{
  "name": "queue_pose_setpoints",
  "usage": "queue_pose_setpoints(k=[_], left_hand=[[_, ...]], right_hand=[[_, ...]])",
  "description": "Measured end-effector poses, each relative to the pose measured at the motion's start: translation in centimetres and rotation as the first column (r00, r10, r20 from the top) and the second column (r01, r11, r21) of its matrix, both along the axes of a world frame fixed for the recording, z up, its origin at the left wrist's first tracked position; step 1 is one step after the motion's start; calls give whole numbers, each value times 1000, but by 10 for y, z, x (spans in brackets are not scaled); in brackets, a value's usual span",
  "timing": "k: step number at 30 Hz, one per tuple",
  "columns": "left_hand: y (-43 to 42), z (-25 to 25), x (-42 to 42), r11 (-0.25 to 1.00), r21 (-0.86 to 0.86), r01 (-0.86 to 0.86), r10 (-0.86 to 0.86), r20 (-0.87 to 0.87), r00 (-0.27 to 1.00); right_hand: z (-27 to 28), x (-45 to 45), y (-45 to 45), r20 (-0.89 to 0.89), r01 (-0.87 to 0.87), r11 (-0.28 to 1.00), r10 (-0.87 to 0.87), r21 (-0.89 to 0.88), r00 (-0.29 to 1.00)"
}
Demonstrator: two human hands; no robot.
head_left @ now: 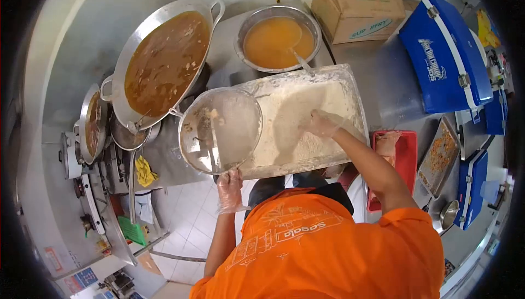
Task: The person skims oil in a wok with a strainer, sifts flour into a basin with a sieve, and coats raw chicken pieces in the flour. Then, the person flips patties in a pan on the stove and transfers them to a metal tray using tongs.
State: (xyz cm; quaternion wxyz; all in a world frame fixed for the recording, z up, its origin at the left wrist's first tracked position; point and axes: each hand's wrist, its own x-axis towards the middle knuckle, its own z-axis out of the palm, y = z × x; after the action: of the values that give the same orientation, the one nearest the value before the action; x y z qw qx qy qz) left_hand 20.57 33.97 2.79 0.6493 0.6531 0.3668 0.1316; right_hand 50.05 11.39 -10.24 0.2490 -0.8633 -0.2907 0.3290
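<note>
Steel desk space (377, 66) carries a long tray (358, 105) of pale flour (339, 94), with a metal bowl (240, 45) of orange liquid just beyond it and a wok (117, 88) of brown liquid to the left. Over the tray's left end is a round strainer (243, 116), its rim grasped by the gloved left hand (229, 188). Fingers bent, the gloved right hand (324, 124) reaches into the flour; whether they clench any, I cannot tell.

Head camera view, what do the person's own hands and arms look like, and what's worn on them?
The left hand and right hand wear thin, clear plastic gloves, the left one loose at the wrist. The forearms are bare below short orange sleeves.
</note>
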Motion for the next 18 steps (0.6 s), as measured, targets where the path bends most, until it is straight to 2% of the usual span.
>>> queue_pose_setpoints(k=[1,4,5,6,8,9,10,12,13,16,18], left_hand=[[-2,-3,1,998,49,-36,36,2,999],[-7,-18,8,989,73,-126,128,-23,992],[-6,-24,8,989,113,-96,102,-51,993],[-6,-26,9,990,71,-121,124,-33,992],[-6,-29,14,985,-15,-175,175,-2,985],[-5,-29,13,986,32,-162,160,59,985],[-3,-33,14,984,85,-154,146,87,985],[4,-41,15,972,199,-129,102,137,985],[2,-44,20,976,107,-191,165,215,963],[8,-52,16,981,52,-189,184,86,979],[13,-60,8,984,55,-172,170,45,985]], right_hand=[[-4,-3,14,-61,24,999,-26,-35,998],[-43,-25,35,142,-116,976,91,184,986],[-21,-25,41,-77,-88,969,108,232,991],[23,-25,49,-293,-48,962,130,270,947],[43,-17,60,-158,-133,946,186,296,970],[33,-9,65,194,-260,931,213,257,957],[22,-5,70,523,-360,914,219,184,824],[4,-12,92,536,-372,880,170,295,827],[-5,-13,106,545,-375,858,139,350,827],[-40,-41,149,238,-226,869,129,440,963],[-42,-64,151,58,-239,846,241,477,969]])
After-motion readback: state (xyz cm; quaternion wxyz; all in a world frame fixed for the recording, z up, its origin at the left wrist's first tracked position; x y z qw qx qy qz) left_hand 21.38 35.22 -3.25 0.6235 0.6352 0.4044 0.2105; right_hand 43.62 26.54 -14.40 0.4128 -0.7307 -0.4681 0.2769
